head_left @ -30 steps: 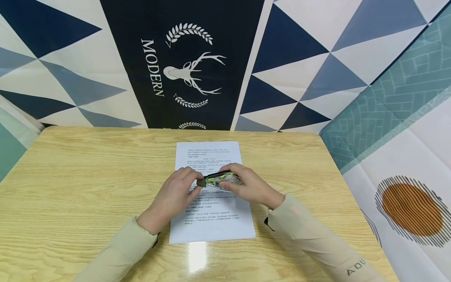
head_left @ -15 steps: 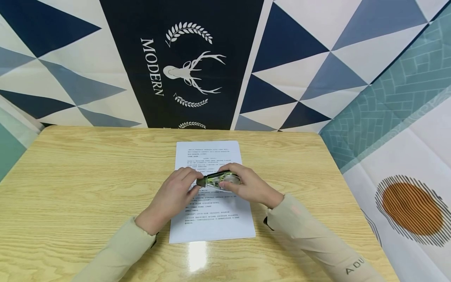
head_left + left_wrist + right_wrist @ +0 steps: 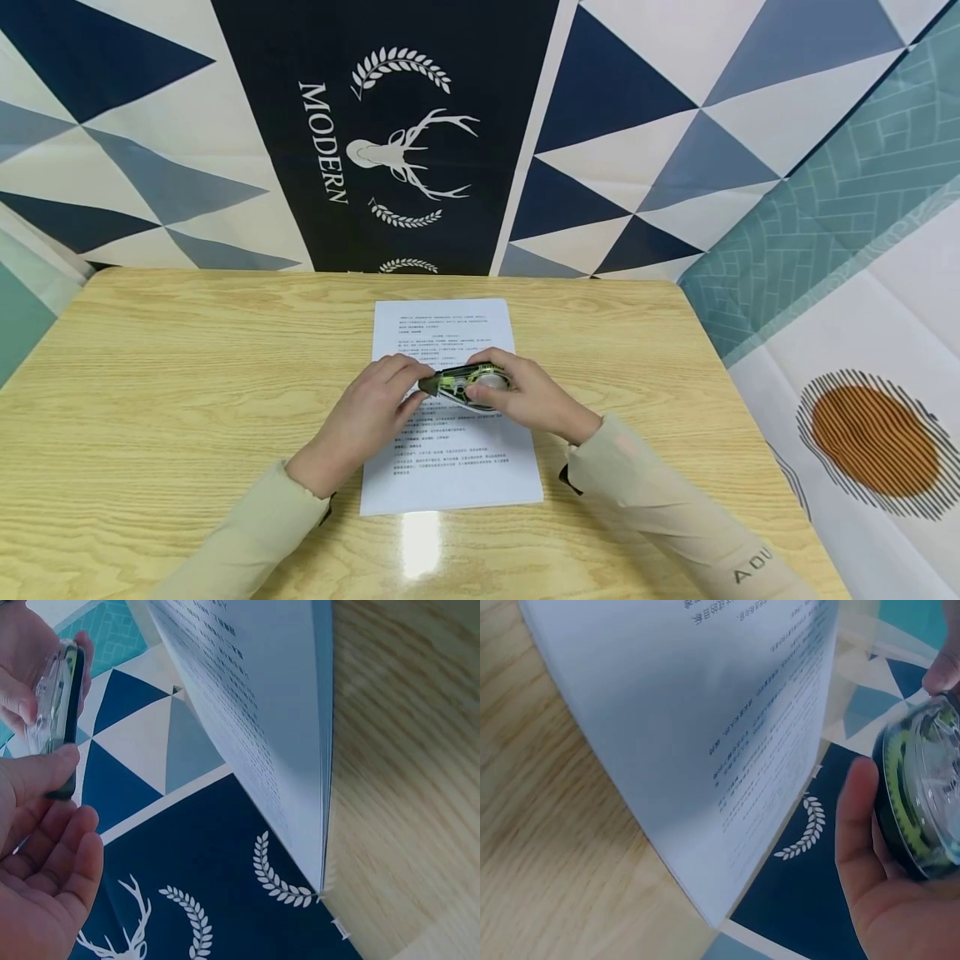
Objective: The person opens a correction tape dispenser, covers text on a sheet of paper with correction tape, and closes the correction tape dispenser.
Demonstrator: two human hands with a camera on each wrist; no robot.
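Observation:
A correction tape [image 3: 459,385] with a clear casing, green inner gears and a dark cap [image 3: 430,384] is held over the printed sheets. My right hand [image 3: 536,396] grips its rounded body, thumb on the near side and fingers on the far side. At the narrow end, my left hand [image 3: 375,410] pinches the cap between thumb and fingers. The left wrist view has the correction tape [image 3: 57,705] edge-on between both hands. Up close in the right wrist view, its casing [image 3: 926,787] shows a green toothed wheel. Beneath lies a stack of printed paper [image 3: 457,492].
The paper rests on a light wood-grain table [image 3: 187,375]. Behind the table's far edge stands a patterned backdrop [image 3: 405,158] with a deer head and triangles. Another patterned cloth [image 3: 862,333] hangs along the right side.
The correction tape has turned slightly, so more of its clear side faces up. Both hands keep their hold and almost the same place over the paper.

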